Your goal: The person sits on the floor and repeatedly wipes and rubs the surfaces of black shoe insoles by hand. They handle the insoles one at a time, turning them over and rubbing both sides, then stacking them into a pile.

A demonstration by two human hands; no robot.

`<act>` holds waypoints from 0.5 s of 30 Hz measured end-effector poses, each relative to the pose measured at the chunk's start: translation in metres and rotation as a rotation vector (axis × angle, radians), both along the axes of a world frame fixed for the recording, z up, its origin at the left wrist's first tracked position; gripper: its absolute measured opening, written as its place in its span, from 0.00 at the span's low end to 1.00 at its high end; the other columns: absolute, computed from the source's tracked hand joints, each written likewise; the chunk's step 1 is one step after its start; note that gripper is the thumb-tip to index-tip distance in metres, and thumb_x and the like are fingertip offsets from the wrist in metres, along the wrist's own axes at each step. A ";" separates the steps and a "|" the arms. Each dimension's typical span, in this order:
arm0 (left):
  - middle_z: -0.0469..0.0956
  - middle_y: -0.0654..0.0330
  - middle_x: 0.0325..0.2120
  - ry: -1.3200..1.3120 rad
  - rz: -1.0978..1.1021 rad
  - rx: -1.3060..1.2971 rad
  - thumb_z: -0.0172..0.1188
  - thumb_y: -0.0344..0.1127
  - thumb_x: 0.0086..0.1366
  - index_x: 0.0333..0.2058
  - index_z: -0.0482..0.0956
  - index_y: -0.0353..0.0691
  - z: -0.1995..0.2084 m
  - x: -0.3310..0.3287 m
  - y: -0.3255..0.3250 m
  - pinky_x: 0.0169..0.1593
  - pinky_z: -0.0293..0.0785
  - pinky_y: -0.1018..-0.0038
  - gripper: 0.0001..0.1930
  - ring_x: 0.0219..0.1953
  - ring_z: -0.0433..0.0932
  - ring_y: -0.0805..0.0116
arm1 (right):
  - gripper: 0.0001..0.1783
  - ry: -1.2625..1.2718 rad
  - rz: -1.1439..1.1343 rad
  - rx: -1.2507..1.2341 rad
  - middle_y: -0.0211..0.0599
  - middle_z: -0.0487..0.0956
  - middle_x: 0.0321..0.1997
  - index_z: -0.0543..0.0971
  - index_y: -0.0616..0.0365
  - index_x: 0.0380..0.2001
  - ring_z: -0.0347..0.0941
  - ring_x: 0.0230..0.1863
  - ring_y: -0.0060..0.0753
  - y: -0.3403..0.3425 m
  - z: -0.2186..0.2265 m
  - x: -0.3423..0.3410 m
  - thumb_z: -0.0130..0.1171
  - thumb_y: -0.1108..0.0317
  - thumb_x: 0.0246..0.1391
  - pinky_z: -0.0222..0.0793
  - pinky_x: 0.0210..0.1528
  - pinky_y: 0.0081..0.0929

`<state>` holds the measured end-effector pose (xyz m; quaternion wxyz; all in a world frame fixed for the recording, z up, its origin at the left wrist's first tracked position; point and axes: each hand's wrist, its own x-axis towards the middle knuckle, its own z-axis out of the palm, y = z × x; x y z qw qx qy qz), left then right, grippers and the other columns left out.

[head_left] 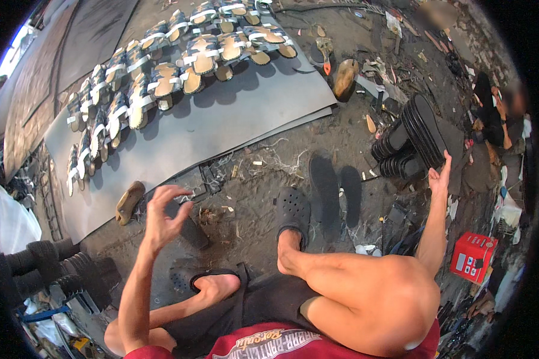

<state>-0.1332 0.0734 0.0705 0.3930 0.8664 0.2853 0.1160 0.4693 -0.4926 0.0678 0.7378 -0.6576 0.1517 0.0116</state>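
My left hand [163, 216] hovers over the ground at left of centre, its fingers curved and apart with nothing in them. Just below and beside it a dark, flat sole-like piece [191, 232] lies on the ground, and a brown shoe last [129, 202] sits to its left. Out at the right, my right hand [440, 175] has thumb and fingers at the near end of a tilted stack of black soles [424, 131]. More black soles [400, 164] are piled under and beside that stack. Two single black soles [324, 197] [350, 196] lie flat between my hands.
Rows of sandals [200, 54] stand on a grey sheet [221, 113] ahead. A brush [325, 51] and another brown last [345, 79] lie beyond the sheet's right corner. A red box [473, 257] is at right; dark sole stacks [36, 263] are at left. Scraps litter the ground.
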 end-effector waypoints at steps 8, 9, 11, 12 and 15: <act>0.83 0.45 0.64 -0.243 0.027 -0.781 0.80 0.49 0.67 0.74 0.72 0.35 -0.050 0.138 -0.126 0.71 0.76 0.57 0.44 0.67 0.80 0.55 | 0.26 -0.061 0.184 -0.005 0.21 0.75 0.41 0.76 0.47 0.55 0.52 0.19 0.15 0.055 0.026 -0.055 0.75 0.48 0.64 0.48 0.19 0.18; 0.75 0.40 0.72 -0.250 0.035 -0.882 0.84 0.52 0.62 0.80 0.59 0.35 -0.048 0.156 -0.148 0.76 0.69 0.52 0.57 0.74 0.74 0.49 | 0.27 -0.016 0.216 0.087 0.19 0.73 0.38 0.75 0.44 0.57 0.54 0.19 0.15 0.073 0.014 -0.070 0.75 0.47 0.64 0.49 0.19 0.20; 0.56 0.29 0.79 -0.321 0.191 -1.167 0.89 0.57 0.53 0.84 0.33 0.32 -0.043 0.192 -0.181 0.80 0.63 0.48 0.80 0.81 0.62 0.36 | 0.28 0.072 0.239 0.283 0.21 0.74 0.37 0.74 0.43 0.57 0.55 0.18 0.17 0.131 -0.017 -0.129 0.76 0.46 0.64 0.50 0.19 0.20; 0.51 0.29 0.81 -0.385 0.262 -1.183 0.90 0.58 0.51 0.83 0.27 0.32 -0.035 0.205 -0.189 0.80 0.61 0.46 0.85 0.82 0.57 0.37 | 0.27 0.223 0.279 0.395 0.23 0.76 0.38 0.73 0.41 0.57 0.61 0.18 0.22 0.168 -0.019 -0.171 0.74 0.45 0.64 0.56 0.19 0.19; 0.49 0.31 0.81 -0.530 0.554 -0.900 0.90 0.55 0.52 0.83 0.26 0.30 -0.016 0.222 -0.183 0.82 0.56 0.49 0.84 0.82 0.54 0.40 | 0.31 0.557 0.423 0.454 0.28 0.83 0.42 0.77 0.46 0.59 0.70 0.23 0.26 0.236 -0.042 -0.285 0.69 0.37 0.66 0.68 0.25 0.22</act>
